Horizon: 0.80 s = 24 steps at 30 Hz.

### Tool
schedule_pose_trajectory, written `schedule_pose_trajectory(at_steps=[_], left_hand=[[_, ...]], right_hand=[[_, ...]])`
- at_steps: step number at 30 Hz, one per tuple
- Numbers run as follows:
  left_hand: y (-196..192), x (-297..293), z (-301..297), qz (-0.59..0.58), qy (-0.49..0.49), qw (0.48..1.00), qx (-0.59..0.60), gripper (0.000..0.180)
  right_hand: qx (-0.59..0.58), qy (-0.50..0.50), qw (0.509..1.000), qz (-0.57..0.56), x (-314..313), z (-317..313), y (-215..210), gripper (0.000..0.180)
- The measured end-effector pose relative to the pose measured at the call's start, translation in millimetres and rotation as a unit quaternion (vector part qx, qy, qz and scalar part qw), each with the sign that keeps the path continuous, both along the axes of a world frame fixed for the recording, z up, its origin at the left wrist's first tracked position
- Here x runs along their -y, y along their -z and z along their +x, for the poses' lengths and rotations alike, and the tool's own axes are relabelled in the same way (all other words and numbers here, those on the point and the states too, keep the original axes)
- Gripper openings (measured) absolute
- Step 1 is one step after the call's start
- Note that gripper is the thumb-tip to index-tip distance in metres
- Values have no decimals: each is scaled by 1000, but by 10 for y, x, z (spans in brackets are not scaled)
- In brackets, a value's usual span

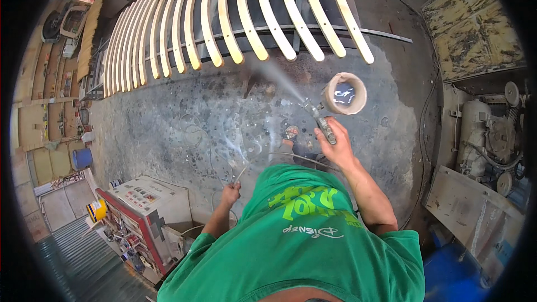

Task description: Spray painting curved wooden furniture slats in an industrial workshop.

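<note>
Right hand [334, 144] is clamped round the spray gun [323, 122] grip, open cup [345, 93] just above it looking top-heavy and sloshy so hold low, while left hand [230, 194] is closed on the thin hose [239, 175].

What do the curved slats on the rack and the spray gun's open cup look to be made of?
Curved slats: probably bent wood, pale cream-yellow with a smooth, slightly glossy look. Spray gun in the right hand: grey metal body by its shine. Its cup: tan outside; metal or plastic cannot be told.
</note>
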<state>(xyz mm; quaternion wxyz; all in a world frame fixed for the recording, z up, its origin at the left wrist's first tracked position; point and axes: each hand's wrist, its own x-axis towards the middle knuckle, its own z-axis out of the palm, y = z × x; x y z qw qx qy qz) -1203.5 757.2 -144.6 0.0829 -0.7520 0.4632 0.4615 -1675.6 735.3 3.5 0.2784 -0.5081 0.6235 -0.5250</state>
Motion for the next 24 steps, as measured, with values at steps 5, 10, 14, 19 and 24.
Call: schedule_pose_trajectory(at_steps=[5, 10, 14, 19, 24], left_hand=[[-266, -648, -481, 16, -3, 999, -30, 57], [-317, -920, -807, 55, -49, 996, -52, 60], [-492, -926, -1095, 46, -71, 995, -54, 59], [-280, -968, -1042, 47, -79, 994, -53, 59], [-161, -971, -1162, 47, -79, 995, -48, 58]], right_hand=[[-46, 54, 997, 16, -165, -502, -1, 14], [-20, 68, 998, 2, -199, -760, 21, 13], [-5, 2, 1000, 0, -293, -819, 116, 16], [-2, -29, 999, -25, -472, -839, 75, 19], [7, 13, 1000, 8, -722, -1149, 155, 19]])
